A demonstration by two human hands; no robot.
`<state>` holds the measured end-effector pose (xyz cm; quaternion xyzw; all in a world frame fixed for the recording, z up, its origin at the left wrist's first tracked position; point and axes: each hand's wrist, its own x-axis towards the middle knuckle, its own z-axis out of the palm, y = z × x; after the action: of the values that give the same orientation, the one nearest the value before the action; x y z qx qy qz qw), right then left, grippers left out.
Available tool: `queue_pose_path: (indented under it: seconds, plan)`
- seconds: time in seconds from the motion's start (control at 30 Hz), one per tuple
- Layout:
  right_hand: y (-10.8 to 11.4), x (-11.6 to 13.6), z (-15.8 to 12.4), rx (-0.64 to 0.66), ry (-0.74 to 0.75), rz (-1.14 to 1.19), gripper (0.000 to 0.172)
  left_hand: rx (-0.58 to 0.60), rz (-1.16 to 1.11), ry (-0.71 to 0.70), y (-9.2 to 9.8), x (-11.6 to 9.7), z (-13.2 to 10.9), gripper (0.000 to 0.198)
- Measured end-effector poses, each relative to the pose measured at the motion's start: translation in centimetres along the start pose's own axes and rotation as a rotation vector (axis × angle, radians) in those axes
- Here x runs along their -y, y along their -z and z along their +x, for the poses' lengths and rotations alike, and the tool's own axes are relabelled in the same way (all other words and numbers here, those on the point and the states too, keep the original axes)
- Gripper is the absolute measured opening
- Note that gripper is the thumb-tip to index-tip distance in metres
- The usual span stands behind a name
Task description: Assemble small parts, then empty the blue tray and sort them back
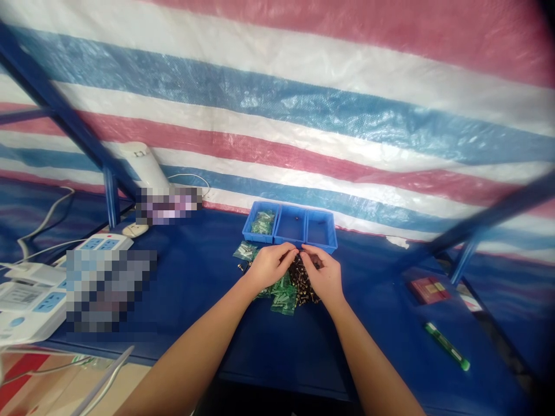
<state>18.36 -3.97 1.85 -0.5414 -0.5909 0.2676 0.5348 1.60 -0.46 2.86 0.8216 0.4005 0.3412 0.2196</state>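
Observation:
A blue tray (pixel 290 238) with three compartments stands at the back of the blue table; its left compartment holds small green-tinted packets (pixel 262 222). Just in front of it, my left hand (pixel 271 266) and my right hand (pixel 321 270) come together, fingertips pinched close to each other. Whatever lies between the fingertips is too small to make out. Below and between the hands spreads a pile of dark and brassy screws (pixel 305 287). Green bags of small parts (pixel 283 297) lie beside the pile, and a clear packet (pixel 245 251) rests left of my left hand.
White power strips (pixel 52 300) with cables and a blurred-out object occupy the left side. A white cylinder (pixel 147 167) stands at the back left. On the right lie a red box (pixel 429 290) and a green tube (pixel 447 346). Blue metal struts (pixel 69 124) slant at both sides.

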Motion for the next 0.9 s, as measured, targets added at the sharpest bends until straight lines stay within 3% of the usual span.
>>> queue_pose_path:
  seconds: [0.43,0.67,0.9]
  plan:
    - [-0.04,-0.14,0.01,-0.005,-0.045,-0.024,0.024,0.024,0.005,0.003,-0.09,0.08,0.03,0.028]
    - [0.13,0.71,0.12,0.032,0.115,-0.105,0.019,0.029,-0.004,0.015,-0.11,0.23,0.06,0.029]
    - [0.15,0.08,0.06,0.004,0.082,-0.097,0.019,0.028,-0.052,0.008,0.00,-0.39,-0.13,0.029]
